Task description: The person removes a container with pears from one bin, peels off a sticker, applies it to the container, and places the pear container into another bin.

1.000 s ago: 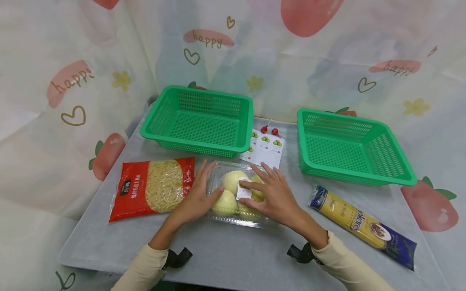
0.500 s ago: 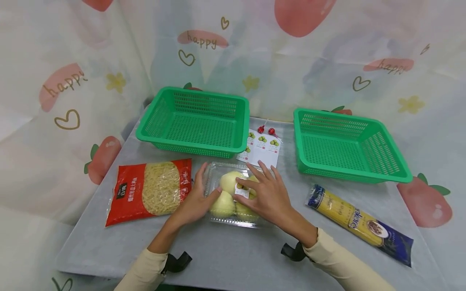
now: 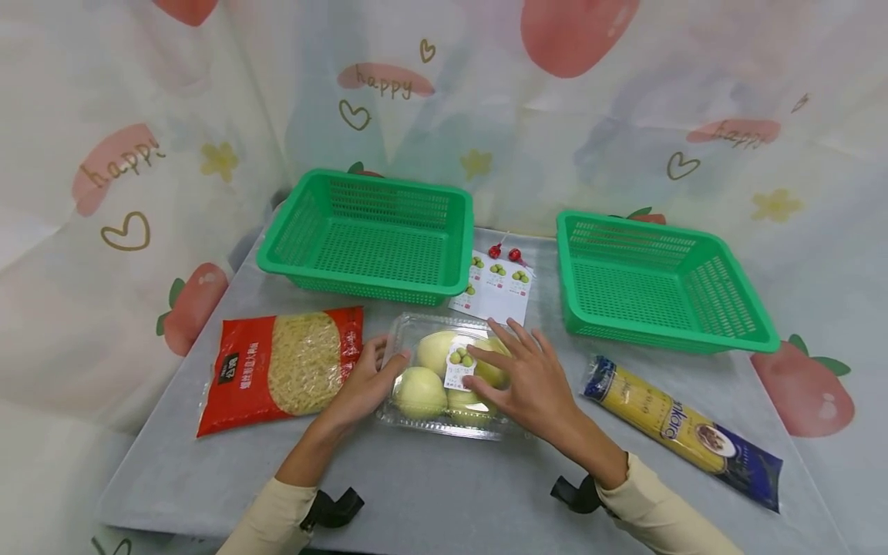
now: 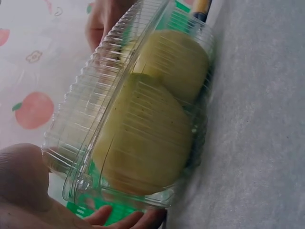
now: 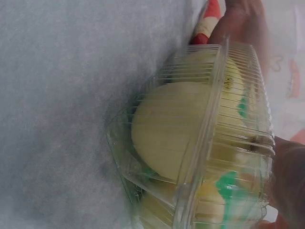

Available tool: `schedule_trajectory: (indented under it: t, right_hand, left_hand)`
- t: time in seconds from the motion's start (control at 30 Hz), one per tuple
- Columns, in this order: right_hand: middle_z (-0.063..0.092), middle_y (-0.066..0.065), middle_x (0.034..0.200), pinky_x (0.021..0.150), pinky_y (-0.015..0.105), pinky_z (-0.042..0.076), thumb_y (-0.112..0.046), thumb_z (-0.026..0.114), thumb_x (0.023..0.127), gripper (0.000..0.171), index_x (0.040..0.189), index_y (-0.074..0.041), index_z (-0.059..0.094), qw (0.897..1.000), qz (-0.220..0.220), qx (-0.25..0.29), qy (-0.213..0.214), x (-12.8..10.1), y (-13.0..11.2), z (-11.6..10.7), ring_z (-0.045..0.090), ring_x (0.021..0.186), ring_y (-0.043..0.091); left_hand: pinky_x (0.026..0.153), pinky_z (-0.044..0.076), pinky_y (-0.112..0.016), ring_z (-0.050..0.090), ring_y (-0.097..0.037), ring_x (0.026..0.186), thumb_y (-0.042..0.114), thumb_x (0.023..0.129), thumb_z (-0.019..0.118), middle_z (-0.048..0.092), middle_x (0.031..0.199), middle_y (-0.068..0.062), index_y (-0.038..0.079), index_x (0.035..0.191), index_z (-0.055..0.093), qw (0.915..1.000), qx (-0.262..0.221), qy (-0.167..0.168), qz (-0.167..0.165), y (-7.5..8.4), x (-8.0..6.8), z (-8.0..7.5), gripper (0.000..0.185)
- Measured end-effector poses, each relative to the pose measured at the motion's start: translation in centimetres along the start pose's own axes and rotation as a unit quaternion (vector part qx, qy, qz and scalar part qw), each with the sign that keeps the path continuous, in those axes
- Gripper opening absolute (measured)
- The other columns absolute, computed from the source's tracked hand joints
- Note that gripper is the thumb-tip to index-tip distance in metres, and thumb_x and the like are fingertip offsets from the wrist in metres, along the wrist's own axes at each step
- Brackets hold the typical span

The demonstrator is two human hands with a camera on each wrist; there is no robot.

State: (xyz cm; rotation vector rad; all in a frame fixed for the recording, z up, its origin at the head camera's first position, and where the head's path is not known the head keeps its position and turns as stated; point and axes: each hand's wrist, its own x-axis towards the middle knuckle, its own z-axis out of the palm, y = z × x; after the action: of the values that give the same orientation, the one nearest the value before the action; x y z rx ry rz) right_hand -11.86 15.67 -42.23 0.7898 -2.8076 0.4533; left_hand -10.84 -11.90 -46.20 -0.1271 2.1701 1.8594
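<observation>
A clear plastic clamshell box (image 3: 444, 381) of yellow-green fruit lies on the grey table (image 3: 444, 493), with a white sticker (image 3: 459, 368) on its lid. My left hand (image 3: 384, 358) grips the box's left end, thumb on the lid and fingers round its edge. The left wrist view has that thumb (image 4: 24, 179) against the ribbed lid (image 4: 109, 95). My right hand (image 3: 505, 351) rests flat on the lid's right half with straight fingers, beside the sticker. In the right wrist view it presses the box (image 5: 200, 143) at the frame's edge.
Two empty green baskets stand behind, one at the left (image 3: 361, 285) and one at the right (image 3: 666, 339). A sticker sheet (image 3: 501, 291) and two small red items (image 3: 504, 252) lie between them. There is a red pasta bag (image 3: 284, 370) left and a spaghetti packet (image 3: 683, 432) right.
My right fingers have slid right off the sticker, which now shows fully. My left hand has settled lower round the box's left end.
</observation>
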Motion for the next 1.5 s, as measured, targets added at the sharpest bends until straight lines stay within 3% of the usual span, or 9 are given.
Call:
schedule_trajectory:
  t: [0.4, 0.6, 0.7, 0.77, 0.87, 0.97, 1.2, 1.4, 1.5]
  right_hand:
    - [0.046, 0.009, 0.165, 0.121, 0.065, 0.032, -0.057, 0.074, 0.094, 0.056, 0.141, -0.028, 0.071, 1.000, 0.011, 0.021, -0.014, -0.2, -0.2, 0.4, 0.036, 0.156, 0.038]
    - [0.027, 0.014, 0.174, 0.120, 0.071, 0.031, -0.057, 0.075, 0.094, 0.087, 0.164, -0.016, 0.042, 0.990, 0.099, 0.102, -0.019, -1.2, 0.4, 1.0, 0.027, 0.159, 0.041]
    - [0.019, 0.017, 0.175, 0.118, 0.073, 0.032, -0.057, 0.077, 0.093, 0.111, 0.171, -0.012, 0.011, 0.962, 0.193, 0.190, -0.021, -1.6, 0.6, 1.3, 0.024, 0.159, 0.043]
    - [0.017, 0.021, 0.174, 0.120, 0.071, 0.031, -0.055, 0.077, 0.093, 0.119, 0.170, -0.008, -0.002, 0.932, 0.254, 0.259, -0.021, -1.8, 0.7, 1.6, 0.023, 0.159, 0.045]
    - [0.029, 0.029, 0.165, 0.122, 0.066, 0.032, -0.052, 0.075, 0.095, 0.114, 0.167, -0.002, 0.004, 0.880, 0.323, 0.347, -0.032, -2.1, 0.9, 2.0, 0.034, 0.152, 0.046]
    - [0.040, 0.031, 0.153, 0.120, 0.060, 0.035, -0.054, 0.072, 0.096, 0.099, 0.160, 0.001, 0.020, 0.840, 0.366, 0.397, -0.046, -2.3, 0.9, 2.1, 0.044, 0.142, 0.043]
    - [0.046, 0.018, 0.138, 0.102, 0.038, 0.042, -0.049, 0.070, 0.099, 0.077, 0.149, -0.010, 0.027, 0.790, 0.389, 0.472, -0.016, -2.5, 0.2, 2.2, 0.051, 0.122, 0.030]
    - [0.048, 0.016, 0.150, 0.111, 0.041, 0.047, -0.036, 0.064, 0.105, 0.071, 0.156, -0.021, 0.018, 0.750, 0.346, 0.563, -0.013, -3.1, 0.3, 2.1, 0.050, 0.143, 0.035]
    - [0.049, 0.015, 0.149, 0.103, 0.041, 0.053, -0.032, 0.060, 0.107, 0.063, 0.155, -0.025, 0.021, 0.728, 0.344, 0.592, -0.007, -3.6, 0.8, 1.9, 0.052, 0.142, 0.039]
  left_hand:
    - [0.120, 0.036, -0.061, 0.041, -0.043, 0.149, 0.046, 0.107, 0.060, 0.040, 0.161, -0.028, 0.004, 0.162, 0.026, 1.0000, -0.002, 0.007, -0.005, -0.5, -0.6, -0.2, 0.077]
    - [0.122, 0.034, -0.061, 0.037, -0.042, 0.153, 0.045, 0.108, 0.058, 0.037, 0.164, -0.026, 0.007, 0.163, 0.024, 1.0000, -0.005, 0.006, 0.004, -0.3, -0.9, -0.5, 0.075]
    - [0.126, 0.028, -0.060, 0.031, -0.039, 0.157, 0.044, 0.109, 0.056, 0.033, 0.168, -0.019, 0.009, 0.164, 0.024, 0.9997, -0.008, 0.018, 0.017, 0.0, -0.9, -0.7, 0.073]
    - [0.128, 0.027, -0.057, 0.030, -0.038, 0.158, 0.041, 0.110, 0.056, 0.033, 0.168, -0.016, 0.007, 0.164, 0.026, 0.9991, -0.018, 0.029, 0.026, 0.2, -0.8, -0.8, 0.070]
    - [0.128, 0.026, -0.055, 0.031, -0.038, 0.157, 0.035, 0.111, 0.055, 0.035, 0.167, -0.019, 0.002, 0.163, 0.027, 0.9984, -0.030, 0.036, 0.033, 0.3, -0.6, -0.8, 0.067]
    - [0.128, 0.027, -0.055, 0.034, -0.039, 0.155, 0.033, 0.111, 0.054, 0.039, 0.164, -0.022, 0.000, 0.162, 0.030, 0.9982, -0.033, 0.043, 0.026, 0.4, -0.4, -0.6, 0.065]
    - [0.122, 0.035, -0.059, 0.050, -0.041, 0.145, 0.040, 0.113, 0.048, 0.055, 0.152, -0.028, 0.007, 0.162, 0.036, 0.9981, -0.004, 0.060, 0.013, 0.6, -0.2, 0.2, 0.060]
    - [0.121, 0.034, -0.065, 0.052, -0.045, 0.143, 0.049, 0.112, 0.049, 0.055, 0.152, -0.029, 0.010, 0.166, 0.030, 0.9973, 0.000, 0.065, 0.033, 0.9, 0.1, 0.6, 0.069]
    - [0.120, 0.034, -0.067, 0.050, -0.045, 0.145, 0.051, 0.111, 0.049, 0.054, 0.154, -0.027, 0.013, 0.165, 0.033, 0.9980, -0.003, 0.054, 0.034, 1.0, 0.2, 0.7, 0.068]
